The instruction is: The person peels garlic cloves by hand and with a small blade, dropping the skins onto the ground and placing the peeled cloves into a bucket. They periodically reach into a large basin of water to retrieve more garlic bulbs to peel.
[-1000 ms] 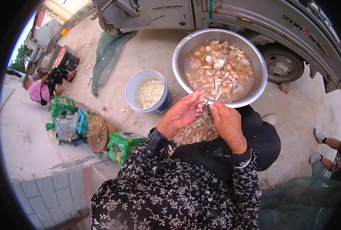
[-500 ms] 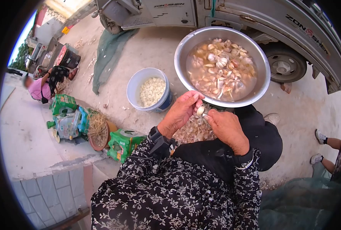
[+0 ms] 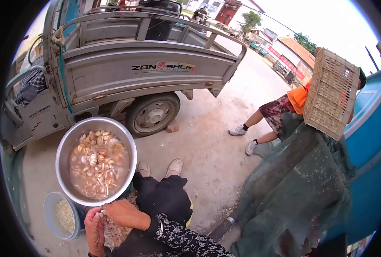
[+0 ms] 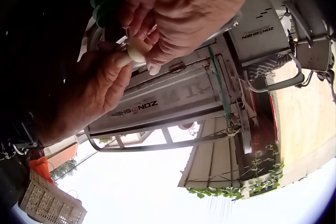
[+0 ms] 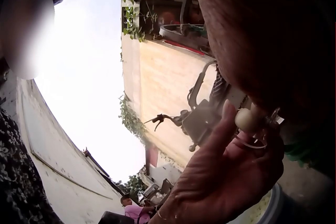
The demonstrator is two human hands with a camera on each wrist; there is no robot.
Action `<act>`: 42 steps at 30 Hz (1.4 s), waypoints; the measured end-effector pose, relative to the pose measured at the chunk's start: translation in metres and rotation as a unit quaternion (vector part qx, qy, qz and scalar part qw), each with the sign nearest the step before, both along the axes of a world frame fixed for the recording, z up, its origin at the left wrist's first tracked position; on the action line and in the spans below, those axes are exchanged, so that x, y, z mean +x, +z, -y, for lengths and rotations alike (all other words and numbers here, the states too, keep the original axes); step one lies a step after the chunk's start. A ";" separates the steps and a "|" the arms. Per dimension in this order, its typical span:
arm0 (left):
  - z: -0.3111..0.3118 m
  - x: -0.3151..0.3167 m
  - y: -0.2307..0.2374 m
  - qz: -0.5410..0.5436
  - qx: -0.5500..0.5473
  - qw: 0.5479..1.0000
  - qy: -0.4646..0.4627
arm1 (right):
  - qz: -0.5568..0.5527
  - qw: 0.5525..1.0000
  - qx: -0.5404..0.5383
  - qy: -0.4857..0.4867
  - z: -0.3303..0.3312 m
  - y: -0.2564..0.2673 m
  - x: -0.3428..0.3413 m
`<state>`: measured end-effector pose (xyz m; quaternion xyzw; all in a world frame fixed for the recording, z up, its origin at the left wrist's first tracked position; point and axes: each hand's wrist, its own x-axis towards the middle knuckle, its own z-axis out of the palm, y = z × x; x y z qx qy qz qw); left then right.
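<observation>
In the head view both hands meet low at the left, just below a metal basin (image 3: pixel 63 171) of water with garlic bulbs and cloves in it. My left hand (image 4: pixel 189 14) pinches a pale garlic clove (image 4: pixel 137 49) between thumb and fingers. My right hand (image 4: pixel 86 95) closes in against that clove, its thumb right at the clove's edge. A small shiny blade-like piece (image 5: pixel 276 117) shows beside the clove in the right wrist view, partly hidden by the right fingers. Beside the left hand stands a bucket (image 3: pixel 50 210) with peeled cloves (image 3: pixel 64 215).
Garlic skins (image 3: pixel 115 234) lie heaped below the hands. A grey cargo tricycle (image 3: pixel 113 68) stands behind the basin. At the right, a person carries a plastic crate (image 3: pixel 331 92) near dark green netting (image 3: pixel 293 184) and a blue surface (image 3: pixel 372 150).
The head view has swung right and up, so basin, bucket and hands now sit lower left. The crate has come into view. Both hands stay together at the clove.
</observation>
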<state>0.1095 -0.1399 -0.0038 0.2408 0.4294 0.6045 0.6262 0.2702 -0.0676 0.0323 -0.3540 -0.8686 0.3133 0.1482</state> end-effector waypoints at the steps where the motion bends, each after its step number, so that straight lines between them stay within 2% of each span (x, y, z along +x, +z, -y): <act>1: 0.001 0.000 -0.007 -0.034 0.005 0.999 0.009 | 0.004 1.000 0.017 -0.004 0.000 -0.012 -0.002; 2: -0.004 0.005 0.000 -0.028 0.014 0.999 -0.008 | -0.026 0.999 0.016 -0.025 0.001 -0.013 -0.003; 4: -0.002 0.014 0.014 -0.066 -0.011 0.998 0.018 | -0.025 0.999 0.007 -0.025 0.000 -0.012 -0.002; 5: -0.003 0.016 0.019 -0.024 -0.002 1.000 0.012 | -0.021 0.999 0.008 -0.033 -0.001 -0.012 -0.002; 6: -0.004 0.011 0.008 -0.020 -0.001 1.000 0.007 | -0.012 1.000 -0.008 -0.026 -0.002 -0.009 -0.002; 8: -0.006 -0.014 -0.029 0.131 -0.001 0.991 -0.002 | 0.000 1.000 -0.024 -0.018 -0.003 -0.010 -0.002; 9: -0.009 -0.018 -0.034 0.170 -0.051 0.982 0.056 | -0.039 0.999 -0.027 -0.011 -0.002 -0.012 -0.002; 12: -0.013 -0.033 -0.048 0.171 -0.056 0.978 0.103 | -0.124 0.990 -0.061 0.015 -0.004 -0.016 -0.001; 13: -0.015 -0.040 -0.051 0.188 -0.058 0.977 0.085 | -0.170 0.981 -0.090 0.034 -0.005 -0.016 -0.001; 14: -0.014 -0.043 -0.054 0.188 -0.057 0.977 0.085 | -0.170 0.981 -0.090 0.034 -0.007 -0.016 -0.001; 15: -0.011 -0.043 -0.045 0.193 -0.047 0.977 0.075 | -0.214 0.942 -0.248 0.070 -0.008 -0.014 0.001; 16: -0.008 -0.043 -0.037 0.196 -0.040 0.977 0.067 | -0.252 0.874 -0.401 0.106 -0.008 -0.013 0.001; 17: -0.008 -0.043 -0.036 0.192 -0.043 0.978 0.074 | -0.254 0.871 -0.406 0.112 -0.008 -0.011 0.002; 18: -0.010 -0.042 -0.038 0.193 -0.020 0.980 0.052 | -0.149 0.935 -0.285 0.147 -0.007 -0.010 0.002; 19: -0.008 -0.044 -0.039 0.189 -0.002 0.981 0.038 | -0.048 0.969 -0.157 0.185 -0.003 -0.012 0.000; 20: -0.008 -0.038 -0.027 0.196 -0.017 0.979 0.051 | 0.134 0.976 -0.079 0.150 0.007 -0.019 -0.001; 21: -0.006 -0.032 -0.011 0.150 -0.016 0.988 0.040 | 0.228 0.962 -0.012 0.151 0.011 -0.029 0.001; 22: -0.005 -0.032 -0.008 0.108 -0.014 0.994 0.028 | 0.221 0.964 -0.035 0.142 0.011 -0.032 -0.002; 24: -0.006 -0.029 0.001 0.051 -0.003 0.999 0.016 | 0.068 0.989 -0.113 0.068 0.006 0.002 -0.005; 26: -0.007 -0.025 0.015 -0.005 0.002 1.000 0.020 | 0.000 0.980 -0.189 0.068 -0.004 0.004 -0.003; 28: -0.007 -0.029 0.010 0.069 0.039 0.997 0.021 | -0.012 0.982 -0.178 0.069 -0.002 0.003 -0.003; 30: -0.012 -0.033 0.007 0.155 0.020 0.987 0.033 | 0.174 0.984 -0.013 0.034 0.004 -0.003 -0.005; 32: -0.014 -0.036 0.003 0.185 0.020 0.982 0.020 | 0.104 0.994 0.020 0.001 0.004 -0.002 -0.005; 33: -0.014 -0.036 0.002 0.181 0.016 0.983 0.027 | 0.011 1.000 -0.003 0.005 0.002 -0.001 -0.005; 34: -0.015 -0.035 0.002 0.161 0.026 0.987 0.011 | 0.008 1.000 -0.008 0.009 0.002 0.000 -0.007; 36: -0.015 -0.030 0.003 0.139 0.032 0.990 -0.005 | -0.078 0.996 0.017 -0.040 0.002 0.000 -0.009; 39: -0.015 -0.021 0.010 0.026 0.009 0.999 -0.015 | -0.076 0.996 0.016 -0.052 0.002 0.002 -0.010; 40: -0.015 -0.018 0.009 0.026 0.004 1.000 -0.017 | -0.077 0.996 0.017 -0.051 0.001 0.002 -0.010; 42: -0.015 -0.015 0.006 -0.099 0.025 0.995 -0.005 | -0.067 0.996 0.006 -0.055 0.001 0.002 -0.009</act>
